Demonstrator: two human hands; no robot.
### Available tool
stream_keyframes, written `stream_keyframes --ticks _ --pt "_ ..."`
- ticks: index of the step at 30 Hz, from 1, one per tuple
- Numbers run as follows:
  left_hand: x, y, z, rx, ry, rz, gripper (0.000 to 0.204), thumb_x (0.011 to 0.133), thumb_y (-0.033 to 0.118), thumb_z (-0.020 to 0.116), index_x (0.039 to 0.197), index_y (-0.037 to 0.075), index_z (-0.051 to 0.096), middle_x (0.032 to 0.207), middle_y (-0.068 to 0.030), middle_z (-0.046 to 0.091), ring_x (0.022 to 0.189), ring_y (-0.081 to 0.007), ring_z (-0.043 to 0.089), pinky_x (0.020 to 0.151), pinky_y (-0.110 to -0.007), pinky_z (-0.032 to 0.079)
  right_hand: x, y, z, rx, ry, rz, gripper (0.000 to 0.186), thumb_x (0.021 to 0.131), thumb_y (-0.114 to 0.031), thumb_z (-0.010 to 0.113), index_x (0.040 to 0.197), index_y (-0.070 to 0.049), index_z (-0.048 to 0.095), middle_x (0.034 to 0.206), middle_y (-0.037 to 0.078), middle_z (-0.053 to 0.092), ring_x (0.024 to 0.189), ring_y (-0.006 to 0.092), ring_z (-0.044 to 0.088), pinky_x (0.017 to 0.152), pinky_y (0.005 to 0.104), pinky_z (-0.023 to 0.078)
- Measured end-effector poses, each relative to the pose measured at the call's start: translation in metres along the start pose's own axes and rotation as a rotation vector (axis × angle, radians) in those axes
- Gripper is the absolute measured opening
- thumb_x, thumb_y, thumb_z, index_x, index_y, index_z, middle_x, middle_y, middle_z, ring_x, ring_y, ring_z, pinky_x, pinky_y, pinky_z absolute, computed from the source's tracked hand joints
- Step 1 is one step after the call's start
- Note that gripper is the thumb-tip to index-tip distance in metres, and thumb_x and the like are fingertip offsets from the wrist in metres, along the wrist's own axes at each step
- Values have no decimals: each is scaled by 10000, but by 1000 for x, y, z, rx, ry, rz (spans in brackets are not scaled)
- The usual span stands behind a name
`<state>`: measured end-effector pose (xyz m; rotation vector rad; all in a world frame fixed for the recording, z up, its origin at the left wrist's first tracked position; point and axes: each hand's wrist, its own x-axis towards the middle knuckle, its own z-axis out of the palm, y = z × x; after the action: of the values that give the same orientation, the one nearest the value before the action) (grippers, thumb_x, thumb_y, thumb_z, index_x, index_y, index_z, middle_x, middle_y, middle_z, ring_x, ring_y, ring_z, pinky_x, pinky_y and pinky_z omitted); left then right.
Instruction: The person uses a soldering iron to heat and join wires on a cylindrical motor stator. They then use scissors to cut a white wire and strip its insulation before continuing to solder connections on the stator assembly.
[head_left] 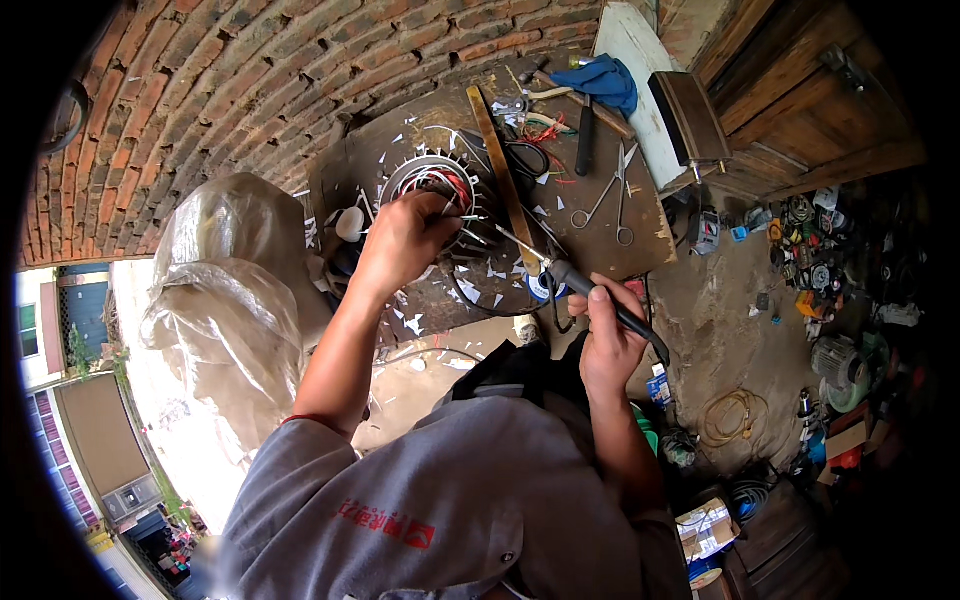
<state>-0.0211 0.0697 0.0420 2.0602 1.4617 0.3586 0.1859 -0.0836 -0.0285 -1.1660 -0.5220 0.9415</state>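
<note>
A finned motor housing (392, 182) stands on the worktable, with red and white wires (458, 183) coiled inside it. My left hand (408, 240) is closed over its near side, fingers pinched on white wire leads (474, 218) whose ends stick out to the right. My fingers partly hide the grip. In my right hand (612, 345) is a soldering iron (572, 279), gripped by its black handle. Its thin metal tip points up and left toward the wire ends, apart from them. Just under the iron sits a small blue-rimmed spool (544, 287).
Across the table (640, 245) lie a wooden strip (490, 130), scissors (618, 190), pliers (546, 122), a blue cloth (606, 84) and white paper scraps. Plastic sheeting (235, 290) covers something bulky at left. Parts and an electric motor (838, 362) crowd the right floor.
</note>
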Motion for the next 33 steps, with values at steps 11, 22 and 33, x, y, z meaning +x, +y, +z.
stream_keyframes --ticks 11,22,33 --pt "3 -6 5 -16 17 -24 185 870 134 716 974 -19 710 759 -155 669 676 -171 624 668 -337 499 6 14 19 96 18 80 233 984 -120 627 1149 44 621 859 110 715 760 134 669 733 269 541" --pt "5 -9 4 -44 6 -31 188 874 147 717 971 -14 712 698 -135 641 635 -139 582 636 -329 488 4 16 24 90 17 73 218 986 -97 612 1152 45 619 870 111 714 765 130 660 727 268 538" --pt "6 -5 3 -29 -10 -65 184 860 174 720 933 5 708 770 -222 656 727 -367 664 680 -416 500 4 20 23 44 23 31 205 968 -78 632 1130 47 636 860 105 715 760 127 665 715 259 540"
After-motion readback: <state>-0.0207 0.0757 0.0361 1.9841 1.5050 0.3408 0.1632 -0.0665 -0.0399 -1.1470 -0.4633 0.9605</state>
